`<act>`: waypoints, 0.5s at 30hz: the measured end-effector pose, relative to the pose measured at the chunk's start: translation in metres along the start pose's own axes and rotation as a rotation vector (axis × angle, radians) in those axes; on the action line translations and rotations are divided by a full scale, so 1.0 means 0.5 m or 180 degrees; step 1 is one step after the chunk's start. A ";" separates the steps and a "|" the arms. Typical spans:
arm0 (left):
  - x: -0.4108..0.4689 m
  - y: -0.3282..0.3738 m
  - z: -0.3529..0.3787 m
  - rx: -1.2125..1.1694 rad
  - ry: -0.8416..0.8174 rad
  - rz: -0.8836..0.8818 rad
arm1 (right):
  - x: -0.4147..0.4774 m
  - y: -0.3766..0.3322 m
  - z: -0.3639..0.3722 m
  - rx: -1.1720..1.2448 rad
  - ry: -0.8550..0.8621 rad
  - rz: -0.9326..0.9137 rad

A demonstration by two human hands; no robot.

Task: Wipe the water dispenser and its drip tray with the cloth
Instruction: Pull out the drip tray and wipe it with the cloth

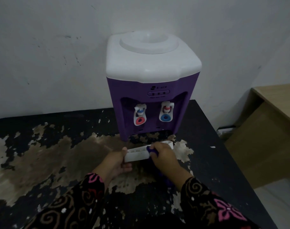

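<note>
Worn black paint covers the table [207, 129], flaked away in large brown and pale patches across its middle and left side, and a scuffed white wall [50, 55] rises behind it. Against that wall, toward the table's far right part, stands the dispenser [151, 90], purple in the body with a white top and a round well for a bottle. Two white taps sit in its front recess, one with a red ring [139, 121] and one with a blue ring [165, 117]. The tray [137, 154] is out of the dispenser, held just in front of its base and above the bare brown patch, tilted so that its right end lies farther away. The left hand [119, 162] grips the tray's near left end, thumb on top and fingers curled beneath. The right hand [164, 158] is closed around a purple cloth [151, 150] and presses it onto the tray's middle, covering much of the right half; more cloth [165, 180] hangs down under the wrist. Both hands lie close together, with the tray between them. Both sleeves [207, 204] are dark with pink flowers and brown swirls. To the right, apart from the table, stands a light wooden desk [273, 104].
</note>
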State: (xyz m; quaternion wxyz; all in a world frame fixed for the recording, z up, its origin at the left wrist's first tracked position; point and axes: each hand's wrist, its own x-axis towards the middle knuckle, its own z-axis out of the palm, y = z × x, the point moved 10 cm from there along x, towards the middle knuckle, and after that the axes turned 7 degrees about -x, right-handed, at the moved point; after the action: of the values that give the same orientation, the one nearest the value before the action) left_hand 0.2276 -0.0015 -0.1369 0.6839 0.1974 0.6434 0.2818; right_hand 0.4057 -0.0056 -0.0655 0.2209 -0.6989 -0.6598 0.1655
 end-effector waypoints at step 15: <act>-0.004 -0.020 0.020 -0.0361 -0.0193 -0.0261 | -0.022 -0.158 0.039 -0.0346 0.0191 -0.0875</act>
State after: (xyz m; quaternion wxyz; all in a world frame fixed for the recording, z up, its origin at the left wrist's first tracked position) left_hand 0.2391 -0.0095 -0.1410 0.7241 0.1402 0.6129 0.2835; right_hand 0.3273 -0.0122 -0.0411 0.2229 -0.6175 -0.7504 0.0768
